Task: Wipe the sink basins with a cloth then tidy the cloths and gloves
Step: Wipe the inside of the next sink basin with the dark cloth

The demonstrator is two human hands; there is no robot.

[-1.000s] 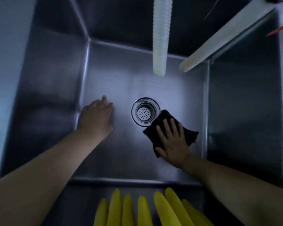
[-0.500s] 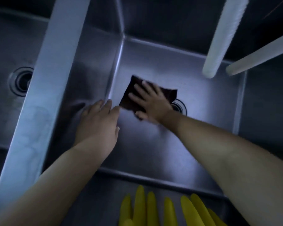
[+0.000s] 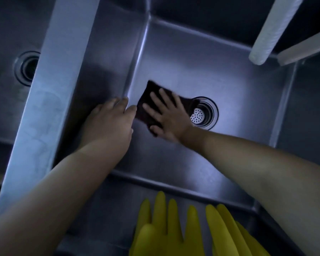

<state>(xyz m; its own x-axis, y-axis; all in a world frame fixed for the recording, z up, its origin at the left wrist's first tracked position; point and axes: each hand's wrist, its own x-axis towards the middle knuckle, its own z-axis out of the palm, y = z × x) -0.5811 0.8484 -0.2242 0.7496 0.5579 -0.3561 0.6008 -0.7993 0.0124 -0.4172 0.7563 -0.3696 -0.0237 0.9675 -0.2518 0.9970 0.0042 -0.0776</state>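
Observation:
A dark cloth [image 3: 147, 103] lies flat on the floor of the steel sink basin [image 3: 183, 163], just left of the round drain strainer [image 3: 204, 113]. My right hand [image 3: 166, 115] presses on the cloth with straight, spread fingers. My left hand [image 3: 109, 122] rests flat on the basin floor against the left wall, its fingertips close to the cloth's left edge. Yellow rubber gloves [image 3: 174, 228] hang over the near rim, fingers pointing into the basin.
A steel divider [image 3: 50, 89] separates this basin from a second basin with its own drain [image 3: 27, 68] on the left. A white ribbed hose [image 3: 272, 30] and a pale bar [image 3: 305, 48] hang over the far right corner.
My right hand has slid the cloth from the right of the drain to its left, towards the left wall. The view has swung left, showing the second basin. My left hand stays planted.

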